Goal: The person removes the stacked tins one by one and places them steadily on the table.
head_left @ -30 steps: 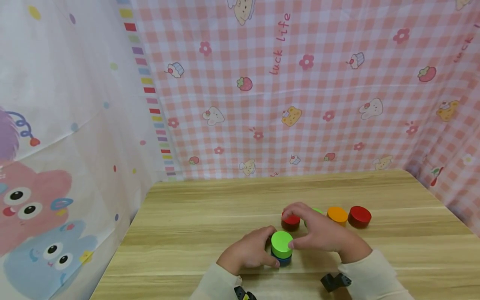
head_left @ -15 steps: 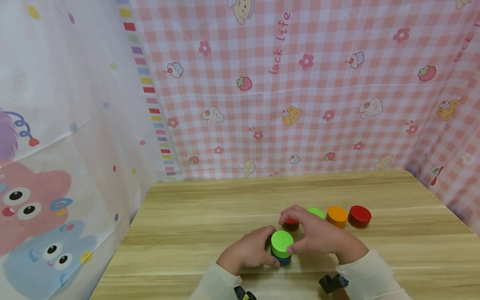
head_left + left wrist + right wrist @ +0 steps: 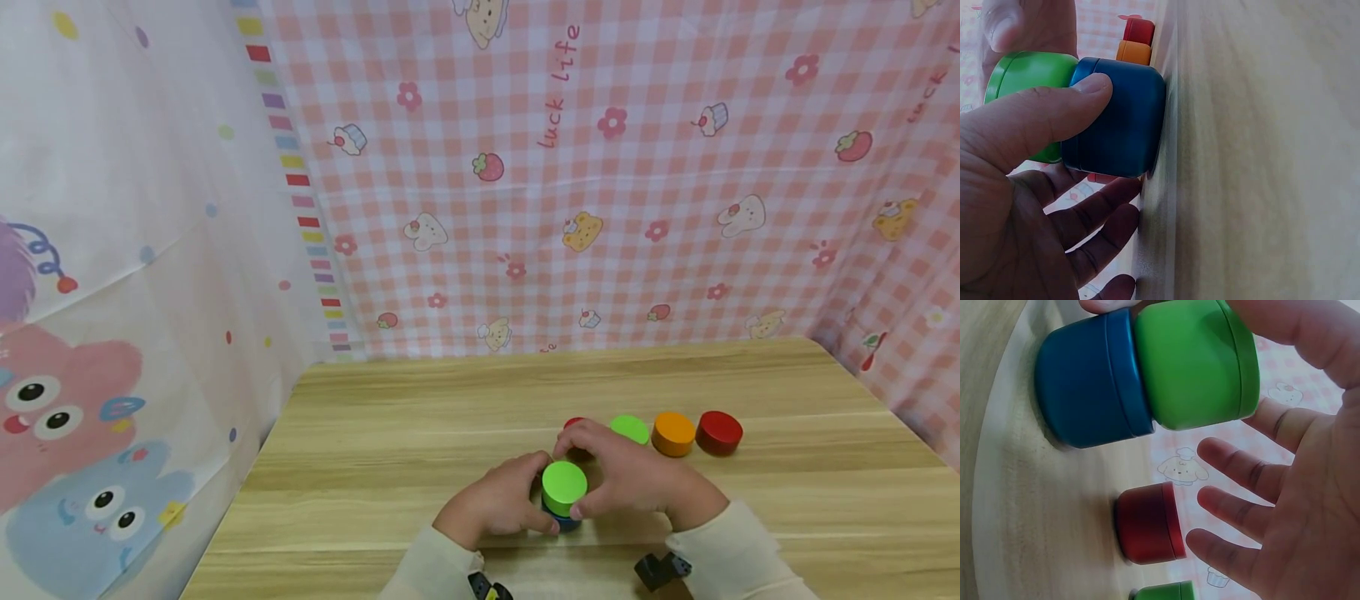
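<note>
A small round green tin (image 3: pixel 564 487) stands on a dark blue tin (image 3: pixel 1124 119), which rests on the tabletop. My left hand (image 3: pixel 498 498) grips the blue tin, its thumb pressed on the near side and its fingers behind. My right hand (image 3: pixel 637 475) curves around the green tin from the right. In the left wrist view, the right thumb (image 3: pixel 1004 31) hovers close to the green tin; whether it touches is hard to tell. The other right fingers (image 3: pixel 1235 515) are fairly straight and hold nothing. Behind the right hand, a red tin (image 3: pixel 1150 524) is partly hidden in the head view.
Beyond the hands, a second green tin (image 3: pixel 630 429), an orange tin (image 3: pixel 673 434) and another red tin (image 3: pixel 719 433) stand in a row on the wooden table (image 3: pixel 390 433). A pink checked cloth (image 3: pixel 525 208) hangs at the back, a white patterned one (image 3: pixel 165 250) at left.
My right hand has moved slightly left and nearer, its thumb and forefinger coming closer around the green tin. The left hand and both stacked tins have stayed in place.
</note>
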Demonstrator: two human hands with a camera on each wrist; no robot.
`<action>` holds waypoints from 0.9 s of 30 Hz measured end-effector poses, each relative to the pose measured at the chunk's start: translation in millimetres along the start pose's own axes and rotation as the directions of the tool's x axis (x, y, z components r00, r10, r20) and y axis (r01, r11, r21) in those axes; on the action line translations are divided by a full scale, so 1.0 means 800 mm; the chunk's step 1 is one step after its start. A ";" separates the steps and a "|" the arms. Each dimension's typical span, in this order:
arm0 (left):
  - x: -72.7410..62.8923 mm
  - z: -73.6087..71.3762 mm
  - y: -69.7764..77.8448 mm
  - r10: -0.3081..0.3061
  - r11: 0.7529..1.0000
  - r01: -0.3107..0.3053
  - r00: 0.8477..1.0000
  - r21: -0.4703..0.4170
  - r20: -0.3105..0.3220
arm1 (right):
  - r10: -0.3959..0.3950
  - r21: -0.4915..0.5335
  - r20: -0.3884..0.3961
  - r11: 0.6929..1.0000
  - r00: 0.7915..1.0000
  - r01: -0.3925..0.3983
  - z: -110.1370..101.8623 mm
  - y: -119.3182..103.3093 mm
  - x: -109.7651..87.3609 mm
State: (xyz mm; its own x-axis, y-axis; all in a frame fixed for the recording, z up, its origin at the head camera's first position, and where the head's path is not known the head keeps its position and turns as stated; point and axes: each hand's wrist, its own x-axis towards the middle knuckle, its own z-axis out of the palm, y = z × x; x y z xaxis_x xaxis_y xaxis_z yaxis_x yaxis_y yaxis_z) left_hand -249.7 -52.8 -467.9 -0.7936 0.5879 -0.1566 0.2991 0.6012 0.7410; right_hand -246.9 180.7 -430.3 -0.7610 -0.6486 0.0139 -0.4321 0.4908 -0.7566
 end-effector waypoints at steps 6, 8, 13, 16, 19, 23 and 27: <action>0.000 0.000 -0.001 0.009 1.000 -0.009 1.000 -0.013 0.004 | 0.009 -0.019 0.007 1.000 1.000 -0.009 0.002 0.001 0.001; 0.000 0.000 -0.001 0.010 1.000 -0.010 1.000 -0.015 0.004 | 0.019 -0.033 0.008 0.999 1.000 -0.019 0.002 0.000 0.002; 0.000 0.000 0.000 0.004 1.000 -0.004 1.000 -0.015 0.003 | 0.027 -0.049 0.011 0.998 1.000 -0.027 0.003 0.002 0.003; 0.000 0.000 0.001 0.002 1.000 -0.002 1.000 -0.017 0.003 | 0.032 -0.040 0.014 0.999 0.999 -0.032 0.004 0.002 0.004; 0.000 0.000 0.001 0.001 1.000 -0.001 1.000 -0.016 0.001 | 0.040 -0.049 0.010 0.998 0.999 -0.039 0.005 0.003 0.004; 0.000 0.000 0.001 -0.005 1.000 0.005 1.000 -0.014 -0.001 | 0.038 -0.071 0.004 0.997 0.999 -0.038 0.007 0.005 0.004; 0.000 0.000 0.000 -0.006 1.000 0.006 1.000 -0.019 0.000 | 0.032 -0.073 0.005 0.997 0.999 -0.031 0.007 0.006 0.004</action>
State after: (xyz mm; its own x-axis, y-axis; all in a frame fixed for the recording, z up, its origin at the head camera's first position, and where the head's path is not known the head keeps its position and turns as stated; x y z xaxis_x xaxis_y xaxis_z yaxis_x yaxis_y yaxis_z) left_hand -249.7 -52.3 -467.9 -0.7953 0.5844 -0.1615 0.2841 0.5945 0.7522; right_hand -248.9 177.5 -437.4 -0.7719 -0.6356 -0.0135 -0.4421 0.5518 -0.7072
